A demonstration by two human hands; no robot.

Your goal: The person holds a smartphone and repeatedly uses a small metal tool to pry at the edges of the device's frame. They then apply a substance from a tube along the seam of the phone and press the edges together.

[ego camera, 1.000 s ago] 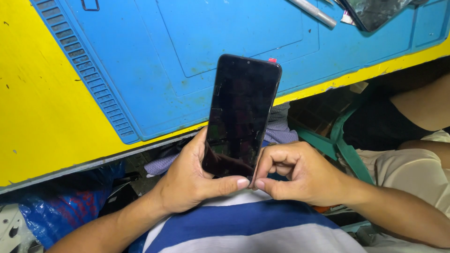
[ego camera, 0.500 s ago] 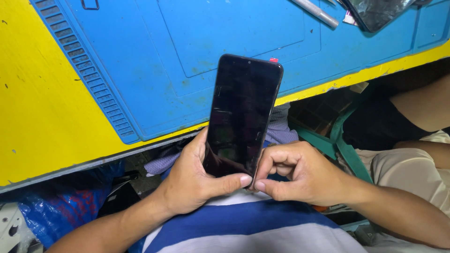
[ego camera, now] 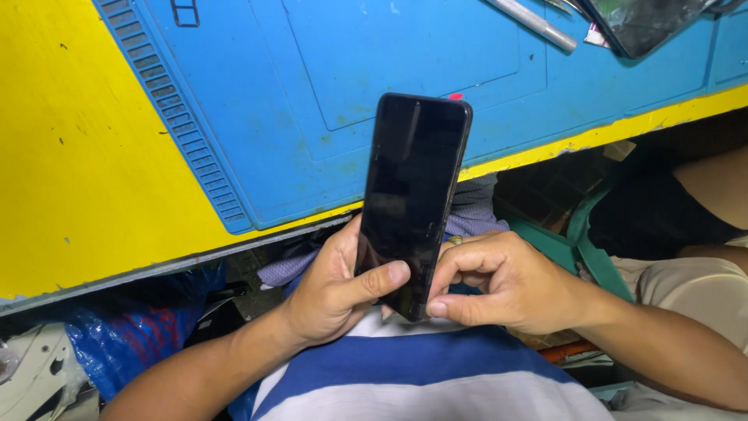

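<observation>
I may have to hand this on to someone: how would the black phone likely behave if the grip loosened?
The phone looks rigid and flat, so it would probably not flex. Its glossy dark face suggests a slippery surface. Only its lower end sits between the left hand and right hand, so it could tip; the glass looks breakable.

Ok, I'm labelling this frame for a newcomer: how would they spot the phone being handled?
Find the blue mat on the yellow bench. Below its near edge, the left hand grips a black phone upright while the right hand pinches its lower edge. Unlike the other dark device lying on the mat, it is held.
</observation>
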